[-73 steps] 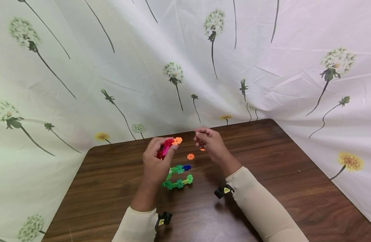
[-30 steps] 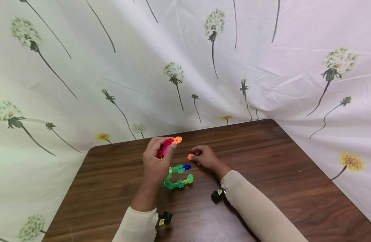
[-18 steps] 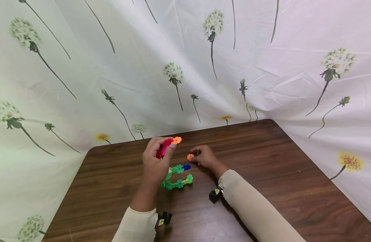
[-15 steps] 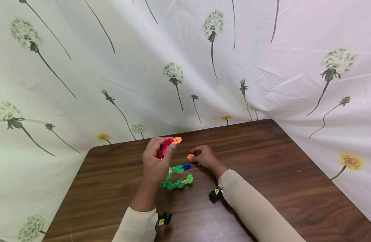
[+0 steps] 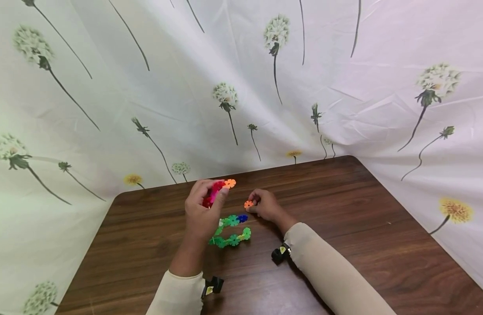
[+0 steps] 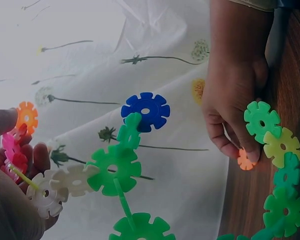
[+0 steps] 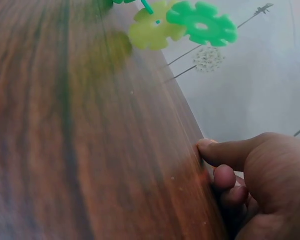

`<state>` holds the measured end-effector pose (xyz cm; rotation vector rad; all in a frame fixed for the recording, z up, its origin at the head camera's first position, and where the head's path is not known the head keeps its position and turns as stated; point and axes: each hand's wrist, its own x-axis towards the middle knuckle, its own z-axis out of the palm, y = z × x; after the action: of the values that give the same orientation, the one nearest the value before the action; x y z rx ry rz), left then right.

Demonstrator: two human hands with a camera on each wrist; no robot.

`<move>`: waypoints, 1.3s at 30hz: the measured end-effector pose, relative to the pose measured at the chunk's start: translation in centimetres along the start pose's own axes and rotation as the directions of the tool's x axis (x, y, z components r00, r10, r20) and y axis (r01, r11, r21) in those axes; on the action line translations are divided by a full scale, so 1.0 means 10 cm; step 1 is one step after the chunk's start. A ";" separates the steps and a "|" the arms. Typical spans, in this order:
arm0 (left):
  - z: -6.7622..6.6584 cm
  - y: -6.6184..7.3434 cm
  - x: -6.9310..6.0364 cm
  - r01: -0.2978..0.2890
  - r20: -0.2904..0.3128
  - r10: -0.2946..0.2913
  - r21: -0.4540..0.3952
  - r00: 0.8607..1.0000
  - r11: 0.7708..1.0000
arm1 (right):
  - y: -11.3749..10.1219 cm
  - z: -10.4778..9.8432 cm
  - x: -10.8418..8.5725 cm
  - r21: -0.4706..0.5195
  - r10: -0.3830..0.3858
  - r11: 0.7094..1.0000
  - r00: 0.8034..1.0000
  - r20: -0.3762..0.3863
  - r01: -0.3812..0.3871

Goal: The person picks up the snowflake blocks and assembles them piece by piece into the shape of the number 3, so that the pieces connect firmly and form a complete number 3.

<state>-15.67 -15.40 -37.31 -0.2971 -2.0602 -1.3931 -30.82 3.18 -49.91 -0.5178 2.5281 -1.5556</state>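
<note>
My left hand [image 5: 202,214] grips a bunch of linked notched plastic discs, red and pink [image 5: 215,192], with an orange disc [image 5: 230,183] jutting out past the thumb. White discs [image 6: 75,181] join this bunch to a chain of green discs [image 5: 233,239] with a yellow disc [image 6: 284,142] in it. A blue disc [image 5: 242,218] sits at the end of one green branch. To the right, low over the table, my right hand [image 5: 268,205] pinches a single orange disc [image 5: 248,204] between thumb and fingers. The palm side of the left hand hides part of the bunch.
The dark wooden table [image 5: 324,197] has rounded back corners. Behind it hangs a white cloth [image 5: 166,96] printed with dandelions. A black wrist camera [image 5: 213,285] is strapped to the left wrist, another black wrist camera [image 5: 279,254] to the right.
My right hand has come down and left to the orange disc and taken hold of it. Another orange disc seen under that hand earlier no longer shows. The left hand has stayed nearly still.
</note>
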 end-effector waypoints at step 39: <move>0.02 0.01 -0.01 -0.009 -0.009 0.009 0.005 1.000 1.000 | -1.14 -0.41 -0.64 0.267 -0.598 0.723 0.771 -0.221 0.637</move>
<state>-15.66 -15.21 -37.34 -0.2972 -2.0522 -1.3809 -23.53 4.19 -38.36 -1.3645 2.1922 -2.2273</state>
